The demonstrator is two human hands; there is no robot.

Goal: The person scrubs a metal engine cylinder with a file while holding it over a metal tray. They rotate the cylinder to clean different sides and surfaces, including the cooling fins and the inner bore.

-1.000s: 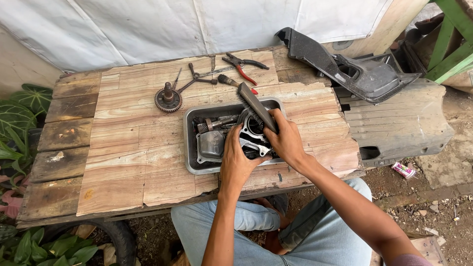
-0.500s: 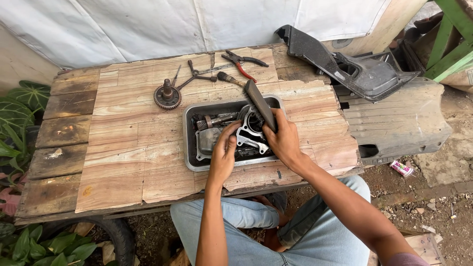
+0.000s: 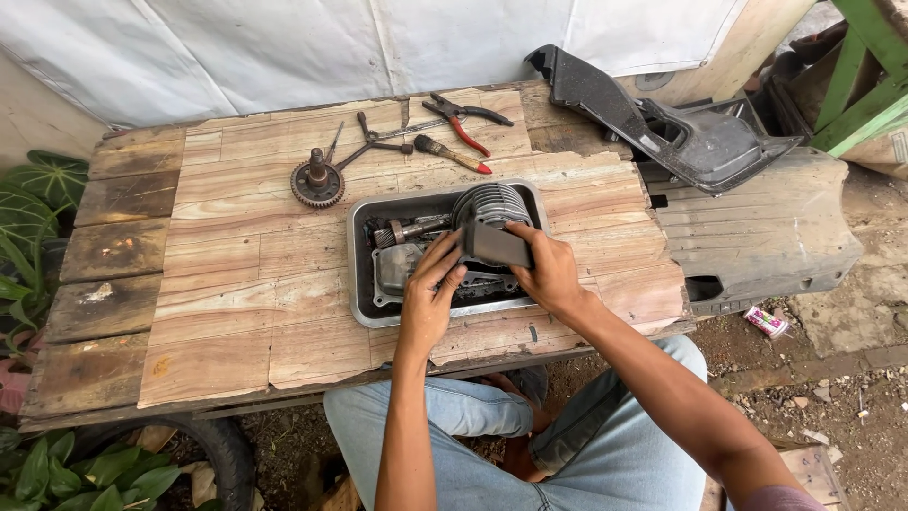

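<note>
Both hands (image 3: 492,274) gripping dark flat part (image 3: 497,246) (over tray (image 3: 357,274))

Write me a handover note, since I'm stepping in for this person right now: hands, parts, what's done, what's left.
Left hand: fingers on the dark part, over the tray.
Right hand: grips the same part from the right.
The finned cylinder and a shaft lie in the tray.
The gear, pliers and brush lie on the table, untouched.
Done: part is lifted. Left: cannot tell.
</note>
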